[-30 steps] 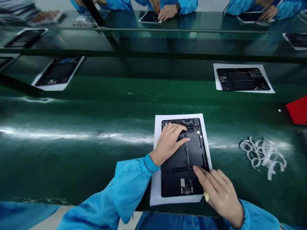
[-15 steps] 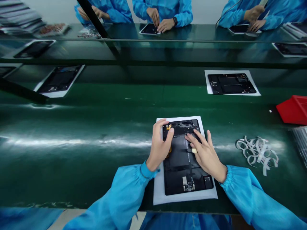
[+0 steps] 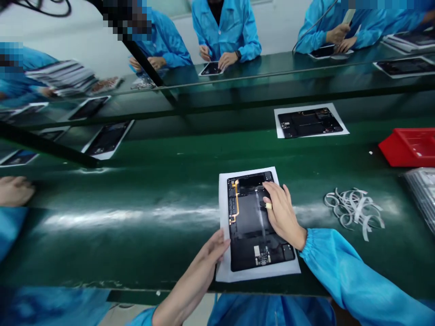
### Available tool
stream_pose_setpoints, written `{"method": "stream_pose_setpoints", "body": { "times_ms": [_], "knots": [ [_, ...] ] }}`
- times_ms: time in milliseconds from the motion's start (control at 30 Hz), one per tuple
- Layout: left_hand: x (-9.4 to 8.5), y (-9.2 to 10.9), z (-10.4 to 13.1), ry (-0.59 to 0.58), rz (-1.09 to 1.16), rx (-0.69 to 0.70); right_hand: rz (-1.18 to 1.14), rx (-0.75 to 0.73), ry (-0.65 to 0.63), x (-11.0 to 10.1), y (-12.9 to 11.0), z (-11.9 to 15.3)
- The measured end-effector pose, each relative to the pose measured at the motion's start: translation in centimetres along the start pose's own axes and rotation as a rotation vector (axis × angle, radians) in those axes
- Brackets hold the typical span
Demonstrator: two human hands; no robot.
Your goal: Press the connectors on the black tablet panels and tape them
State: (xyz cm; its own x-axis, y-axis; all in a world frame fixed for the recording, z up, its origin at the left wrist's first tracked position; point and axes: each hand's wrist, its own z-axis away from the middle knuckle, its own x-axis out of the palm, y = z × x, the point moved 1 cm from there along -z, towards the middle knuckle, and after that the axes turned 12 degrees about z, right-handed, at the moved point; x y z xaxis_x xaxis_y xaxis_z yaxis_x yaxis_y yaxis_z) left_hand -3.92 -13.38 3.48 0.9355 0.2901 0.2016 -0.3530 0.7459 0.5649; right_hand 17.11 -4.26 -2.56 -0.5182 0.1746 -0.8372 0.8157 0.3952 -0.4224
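Note:
An opened tablet (image 3: 244, 226) lies back-side up on a white foam sheet (image 3: 224, 275), its black interior, orange flex cable (image 3: 237, 203) and small circuit board (image 3: 263, 258) showing. At the tablet's lower left edge is my left hand (image 3: 209, 253), fingers stretched out and touching the edge over the sheet. My right hand (image 3: 283, 215) rests on the tablet's upper right part, fingertips near the top. A small black-and-cream piece (image 3: 268, 205) sticks out from beneath its thumb side; its rest is hidden under the hand.
Curled white strips (image 3: 356, 210) lie to the right, near a red bin (image 3: 408, 147) and a stack of clear trays (image 3: 423, 192). Another tablet (image 3: 311, 123) lies beyond. A co-worker's hand (image 3: 15, 190) is at left. A raised shelf (image 3: 217, 102) crosses behind; several co-workers sit across.
My left hand has left the tablet's upper left part and come down to its lower left edge, uncovering the orange cable. My right hand stays on the tablet. The view has shifted and tilted.

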Motion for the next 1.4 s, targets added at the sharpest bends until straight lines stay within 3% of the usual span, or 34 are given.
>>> {"method": "stream_pose_setpoints", "body": {
  "times_ms": [133,233,300,367,467,533,667,767,867,967,1133,1200,1400],
  "knots": [
    [1.4,-0.8,-1.9,-0.044,-0.123,0.259,-0.060,0.026,0.053,-0.2,0.0,0.1],
    [1.0,-1.3,-3.1,0.057,-0.283,0.473,-0.112,0.064,0.130,-0.5,0.4,0.1],
    [0.5,-0.1,-4.3,0.112,-0.390,0.580,-0.140,0.089,0.186,-0.6,0.8,-0.1],
    [0.5,2.6,-6.1,0.102,-0.490,0.707,-0.158,0.112,0.223,-0.5,1.4,-0.4],
    [1.6,9.1,-10.4,-0.006,-0.550,0.948,-0.158,0.140,0.235,-0.2,2.1,-0.8],
    [2.3,14.2,-13.8,0.069,-0.514,1.145,-0.150,0.140,0.227,0.1,2.4,-1.0],
    [2.9,22.4,-20.2,0.180,-0.459,1.181,-0.142,0.110,0.208,0.4,2.8,-1.0],
    [2.6,25.1,-22.7,0.290,-0.504,1.192,-0.145,0.114,0.206,0.5,2.8,-0.9],
    [2.1,24.8,-23.1,0.457,-0.581,1.263,-0.159,0.126,0.197,0.6,2.8,-0.8],
    [2.9,22.5,-22.5,0.559,-0.685,1.357,-0.167,0.124,0.180,0.7,2.8,-0.7],
    [6.7,17.0,-21.4,0.370,-0.987,1.363,-0.172,0.111,0.163,0.9,2.9,-0.5],
    [7.7,15.4,-21.0,0.353,-1.064,1.349,-0.173,0.119,0.167,0.9,2.9,-0.6],
    [7.1,14.5,-20.6,0.440,-1.138,1.307,-0.189,0.117,0.170,0.7,2.8,-0.8]
  ]
}}
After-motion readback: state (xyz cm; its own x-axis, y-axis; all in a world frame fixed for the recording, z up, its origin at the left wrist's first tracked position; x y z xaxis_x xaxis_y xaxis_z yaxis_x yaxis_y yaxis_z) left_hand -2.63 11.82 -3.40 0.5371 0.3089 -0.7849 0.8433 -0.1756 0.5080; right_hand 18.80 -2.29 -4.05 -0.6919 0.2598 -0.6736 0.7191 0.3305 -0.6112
